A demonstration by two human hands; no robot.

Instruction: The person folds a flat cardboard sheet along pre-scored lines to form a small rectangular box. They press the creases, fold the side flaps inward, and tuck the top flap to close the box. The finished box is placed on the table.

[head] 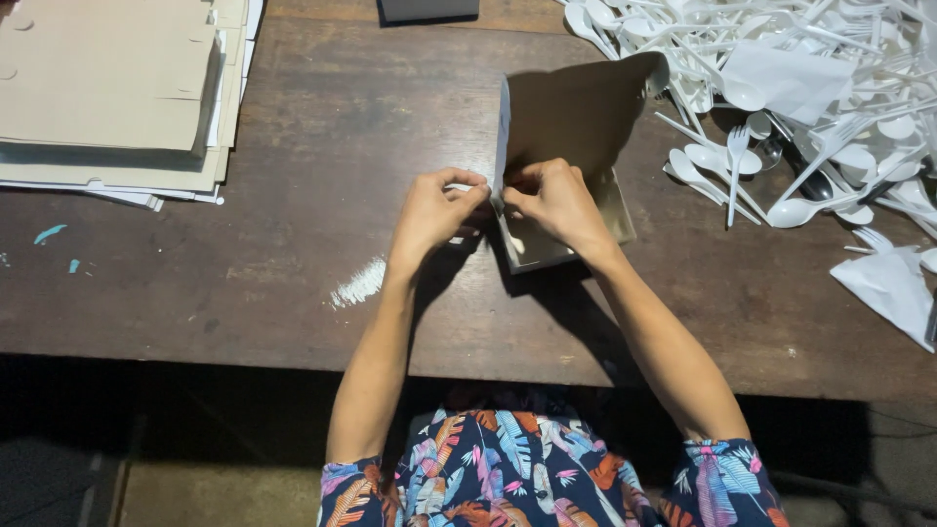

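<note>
Box's [566,146] front wall behind both hands, cutlery heap [810,88] and flat card stack [117,88] cut by frame edges

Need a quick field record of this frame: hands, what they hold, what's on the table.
left hand: left hand pinches the edge of the cardboard box at its near left side
right hand: right hand grips the same edge, fingers curled over it
box state: partly folded, flap raised, resting on the table
table: dark wooden table, white smear near the front
far left: stack of flat cardboard sheets
far right: heap of white plastic spoons and forks, white napkins among them
</note>
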